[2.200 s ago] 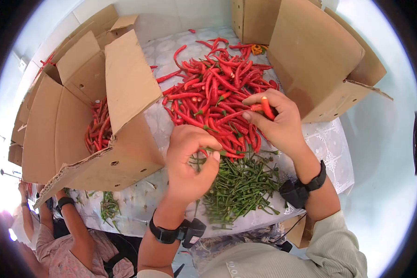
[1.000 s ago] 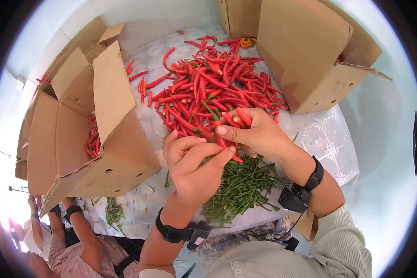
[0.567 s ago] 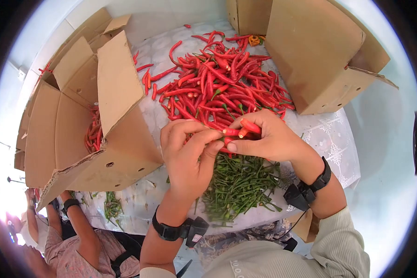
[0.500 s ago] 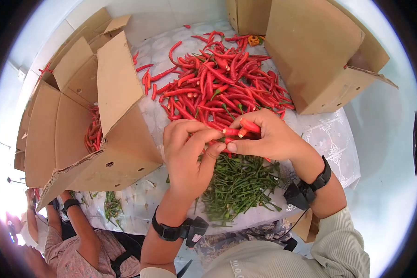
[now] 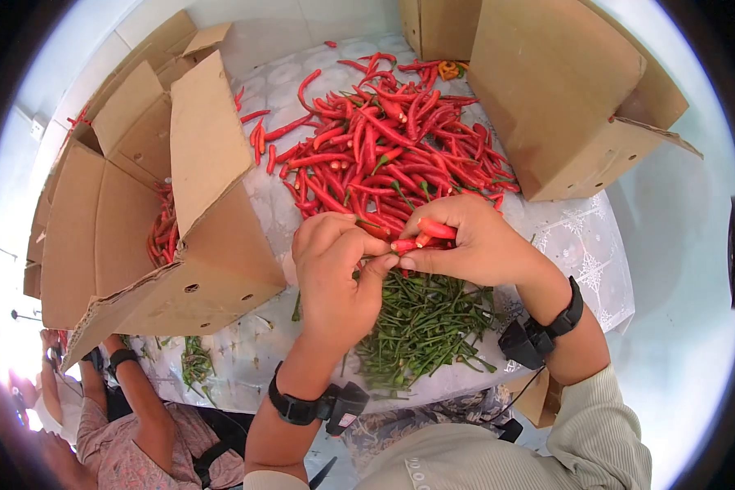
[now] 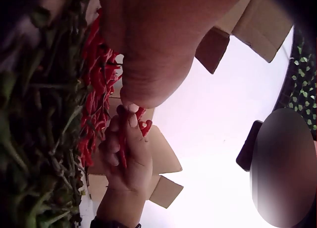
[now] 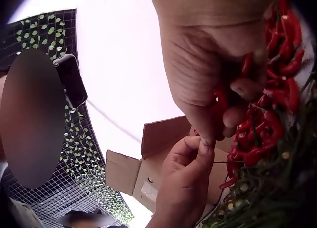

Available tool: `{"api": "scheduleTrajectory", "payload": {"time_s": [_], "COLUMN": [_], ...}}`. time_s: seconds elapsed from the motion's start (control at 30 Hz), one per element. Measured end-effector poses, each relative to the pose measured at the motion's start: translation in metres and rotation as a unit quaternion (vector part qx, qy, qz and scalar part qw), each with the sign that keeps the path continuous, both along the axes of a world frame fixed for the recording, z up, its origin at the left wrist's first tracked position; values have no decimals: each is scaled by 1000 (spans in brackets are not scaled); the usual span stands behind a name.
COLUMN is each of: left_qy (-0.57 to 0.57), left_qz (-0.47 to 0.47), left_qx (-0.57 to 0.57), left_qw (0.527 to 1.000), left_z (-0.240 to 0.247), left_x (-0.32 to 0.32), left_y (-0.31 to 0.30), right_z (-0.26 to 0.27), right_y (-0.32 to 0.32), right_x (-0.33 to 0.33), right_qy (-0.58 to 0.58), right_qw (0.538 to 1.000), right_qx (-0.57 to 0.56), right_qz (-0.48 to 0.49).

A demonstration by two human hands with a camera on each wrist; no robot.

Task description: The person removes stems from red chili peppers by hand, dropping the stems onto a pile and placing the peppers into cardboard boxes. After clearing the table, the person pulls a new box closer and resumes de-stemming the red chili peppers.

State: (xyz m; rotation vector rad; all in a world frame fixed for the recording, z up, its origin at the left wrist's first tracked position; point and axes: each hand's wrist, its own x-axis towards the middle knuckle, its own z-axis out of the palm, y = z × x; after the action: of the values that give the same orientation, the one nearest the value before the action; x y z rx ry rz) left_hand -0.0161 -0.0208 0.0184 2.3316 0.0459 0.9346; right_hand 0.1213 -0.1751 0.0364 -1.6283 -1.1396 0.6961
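Pink cloth first, at the far left: another person [image 5: 151, 445] has their forearms at the table's edge, and just above stands an open box [image 5: 200, 282] with red chillies [image 5: 162, 233] inside. A small clump of green stems [image 5: 194, 363] lies in front of it. Moving right, here's the left hand [image 5: 335, 278], thumb and forefinger pinching at the end of the held chillies [image 5: 437, 229], the exact bit between them hidden! In the middle, the big chilli heap [image 5: 384, 147] sprawls over the white tablecloth [image 5: 576, 241], and right below the hands sits a thick stem pile [image 5: 420, 335]. And the right hand [image 5: 486, 245]: it's clamped around those few chillies, cut ends poking out past the thumb, the two hands together at the fingertips. An orange pepper [image 5: 448, 70] sits at the back, and a tall cardboard box [image 5: 547, 98] closes off the right side.
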Motion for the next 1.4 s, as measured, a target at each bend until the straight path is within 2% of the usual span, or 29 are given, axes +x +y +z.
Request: {"api": "scheduleTrajectory", "payload": {"time_s": [0.23,0.33,0.4,0.53,0.63,0.73,0.83,0.93,0.97,1.03,1.17,1.27,1.4], "left_qy": [-3,-13,-7,-7,-9,-15,-39,-20,-24,-32,-22,-16,-28], "left_qz": [52,67,70,80,87,133,116,86,65,22,41,57,51], "left_qx": [18,29,39,46,54,90,47,5,5,4,-44,-39,5], "left_qw": [998,997,997,996,995,987,991,996,998,999,998,997,998], "left_z": [0,-1,1,1,2,4,1,8,10,11,2,1,2], "left_x": [0,0,-2,-3,-3,-5,-5,-4,-4,-6,-6,-4,-2], "left_y": [-3,-3,-3,-2,-2,2,13,5,4,4,3,2,-1], "right_z": [4,1,-5,0,-1,-4,-3,12,-13,-1,7,-6,-9], "right_y": [3,4,7,10,10,12,8,7,10,5,2,5,4], "right_x": [-5,-5,-6,-13,-13,-15,-4,-3,9,9,7,6,9], "right_qy": [-145,-153,-170,-142,-171,-227,-195,30,-152,-164,-149,-280,-278], "right_qw": [989,987,983,984,980,960,959,967,937,937,943,912,920], "right_qx": [1,2,46,75,67,90,34,8,121,74,-3,-39,-71], "right_qz": [-29,-39,-53,-75,-81,-137,-202,-254,-289,-301,-299,-297,-267]}}
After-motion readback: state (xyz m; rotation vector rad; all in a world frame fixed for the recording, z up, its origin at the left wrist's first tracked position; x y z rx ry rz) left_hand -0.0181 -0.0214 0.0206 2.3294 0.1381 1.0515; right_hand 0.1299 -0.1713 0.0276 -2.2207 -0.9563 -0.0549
